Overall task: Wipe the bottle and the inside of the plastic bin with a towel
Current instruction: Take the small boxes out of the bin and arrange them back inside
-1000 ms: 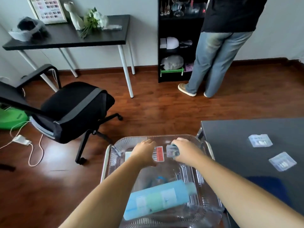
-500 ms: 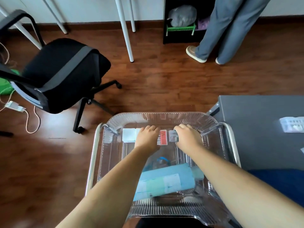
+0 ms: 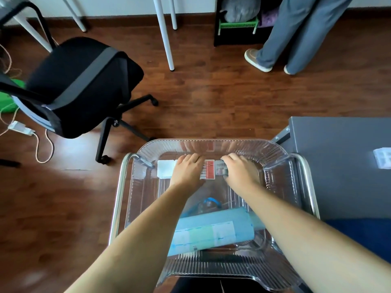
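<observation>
A clear ribbed plastic bin [image 3: 211, 142] sits in a metal-railed cart [image 3: 119, 187] in front of me. A light blue bottle [image 3: 211, 231] lies on its side in the near half of the bin. Both hands reach to the bin's far wall. My left hand [image 3: 187, 170] curls over a row of small boxes, with a white box [image 3: 166, 168] showing on its left and a red-labelled box [image 3: 210, 169] on its right. My right hand [image 3: 239, 170] grips a small grey-clear box [image 3: 220, 166] next to the red one. No towel is in view.
A clear item with a blue ring [image 3: 209, 203] lies under my arms in the bin. A grey table [image 3: 338, 166] with a small clear case [image 3: 383, 157] stands right of the cart. A black office chair [image 3: 80, 85] is at left. A person's legs [image 3: 296, 34] stand by a black shelf.
My view has tilted down onto the bin. Both hands stay on the row of small boxes at the far wall. The bottle has not moved.
</observation>
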`<state>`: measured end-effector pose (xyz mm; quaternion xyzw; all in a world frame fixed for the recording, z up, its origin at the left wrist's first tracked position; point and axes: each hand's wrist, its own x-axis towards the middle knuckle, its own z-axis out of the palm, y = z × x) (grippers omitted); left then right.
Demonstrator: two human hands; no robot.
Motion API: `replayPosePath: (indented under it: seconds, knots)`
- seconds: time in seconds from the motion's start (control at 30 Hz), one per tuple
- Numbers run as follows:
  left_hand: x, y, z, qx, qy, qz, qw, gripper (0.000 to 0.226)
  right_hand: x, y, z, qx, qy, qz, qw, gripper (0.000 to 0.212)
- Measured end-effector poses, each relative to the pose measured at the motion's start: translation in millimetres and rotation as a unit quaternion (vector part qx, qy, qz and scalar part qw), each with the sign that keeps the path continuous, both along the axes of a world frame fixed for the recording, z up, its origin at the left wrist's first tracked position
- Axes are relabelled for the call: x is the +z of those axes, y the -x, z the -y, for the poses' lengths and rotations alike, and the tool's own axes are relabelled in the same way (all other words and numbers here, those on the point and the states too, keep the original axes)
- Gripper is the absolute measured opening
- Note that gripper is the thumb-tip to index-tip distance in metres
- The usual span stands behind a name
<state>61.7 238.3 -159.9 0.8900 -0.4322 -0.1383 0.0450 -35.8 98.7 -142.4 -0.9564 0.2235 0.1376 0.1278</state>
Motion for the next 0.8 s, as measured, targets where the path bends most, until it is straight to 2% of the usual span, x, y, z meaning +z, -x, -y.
replayPosePath:
  seconds: [0.4, 0.57, 0.8]
  knots:
    - [22, 0, -6, -0.001, -0.022, -0.036, 0.999, 0.067, 15, 6, 4, -0.008, 0.005, 0.014, 1.0, 0.05]
    - [74, -11, -13, -0.011, -0.012, -0.029, 0.999, 0.052, 62, 10, 9, -0.01, 0.004, 0.032, 0.999, 0.049]
    - [154, -12, 19, -0.038, 0.071, -0.016, 0.997, 0.061, 140, 24, 34, -0.029, 0.015, 0.12, 0.992, 0.04]
